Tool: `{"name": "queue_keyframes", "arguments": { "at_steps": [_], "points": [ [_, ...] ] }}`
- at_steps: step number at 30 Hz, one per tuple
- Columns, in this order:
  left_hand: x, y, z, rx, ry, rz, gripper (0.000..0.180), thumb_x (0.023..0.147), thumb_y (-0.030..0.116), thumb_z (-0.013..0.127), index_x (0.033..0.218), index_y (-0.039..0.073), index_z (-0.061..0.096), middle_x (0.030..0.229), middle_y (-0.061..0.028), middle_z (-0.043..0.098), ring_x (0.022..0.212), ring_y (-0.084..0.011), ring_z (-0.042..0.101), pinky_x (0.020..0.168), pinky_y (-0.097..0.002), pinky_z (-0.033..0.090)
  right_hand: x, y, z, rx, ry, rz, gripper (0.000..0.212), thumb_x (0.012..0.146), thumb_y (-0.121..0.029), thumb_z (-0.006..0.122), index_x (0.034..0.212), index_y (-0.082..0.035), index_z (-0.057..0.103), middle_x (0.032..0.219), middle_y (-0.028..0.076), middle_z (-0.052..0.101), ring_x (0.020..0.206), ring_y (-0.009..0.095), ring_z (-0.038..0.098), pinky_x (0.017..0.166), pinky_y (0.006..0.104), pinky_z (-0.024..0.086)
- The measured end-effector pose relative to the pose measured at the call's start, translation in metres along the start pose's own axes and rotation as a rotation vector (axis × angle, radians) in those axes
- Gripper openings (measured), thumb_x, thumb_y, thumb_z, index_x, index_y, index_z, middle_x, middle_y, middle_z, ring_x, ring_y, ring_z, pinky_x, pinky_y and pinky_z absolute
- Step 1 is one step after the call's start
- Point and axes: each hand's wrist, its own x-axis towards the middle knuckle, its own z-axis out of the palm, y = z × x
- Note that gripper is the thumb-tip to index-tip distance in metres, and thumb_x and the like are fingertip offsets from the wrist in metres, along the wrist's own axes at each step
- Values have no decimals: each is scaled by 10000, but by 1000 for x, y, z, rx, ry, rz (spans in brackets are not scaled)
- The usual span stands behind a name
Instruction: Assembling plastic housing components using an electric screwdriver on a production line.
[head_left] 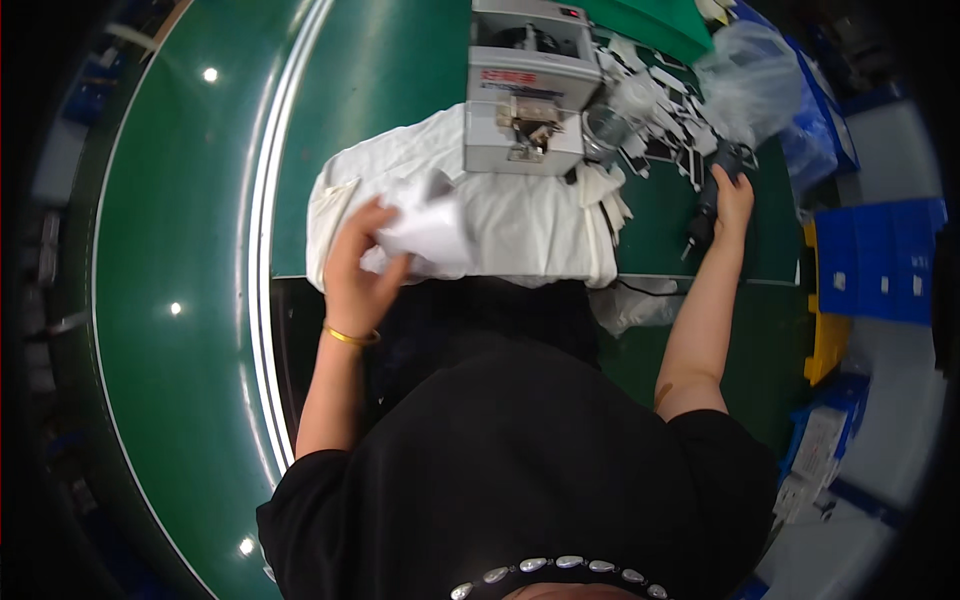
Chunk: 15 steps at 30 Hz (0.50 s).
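Operator: black short-sleeved top fills the lower foreground; both bare forearms reach up toward the bench.
Left wrist: thin gold bangle (351, 337).
Left hand (357, 270): fingers closed on a crumpled white sheet (428, 228), lifted just above the near bench edge.
White cloth (500, 215): spread on the green bench top (400, 80), overhanging its front edge; the held sheet sits over its left part.
Right hand (733, 195): wrapped around a dark handheld tool (708, 200), tip pointing down toward the bench, at the right end of the work area.
Cable: dark lead (640, 290) runs along the bench edge below the tool.
Grey machine (525, 90): box-shaped unit standing on the far edge of the cloth, between the two hands.
Small white parts (655, 100): scattered right of the machine.
Clear plastic bag (750, 75): far right.
Blue bins (880, 260): right margin.
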Motion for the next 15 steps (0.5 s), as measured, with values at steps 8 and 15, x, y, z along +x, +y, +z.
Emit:
{"name": "queue_keyframes", "arguments": {
  "at_steps": [8, 15],
  "points": [
    [59, -177, -124, 377, 687, -446, 556, 780, 301, 780, 1136, -66, 561, 993, -226, 690, 915, -318, 684, 853, -390, 525, -19, -1, -14, -196, 211, -269, 723, 824, -274, 813, 1395, 13, 474, 1356, 219, 538, 1214, 302, 534, 1020, 415, 431],
    [73, -169, -122, 618, 581, -537, 479, 705, 323, 808, 961, -53, 656, 981, -255, 694, 977, -427, 651, 916, -474, 499, -112, -90, 24, -104, 55, -501, 518, 908, -176, 734, 1359, -16, 535, 1272, 151, 613, 1132, 207, 588, 959, 314, 443]
  ]
}}
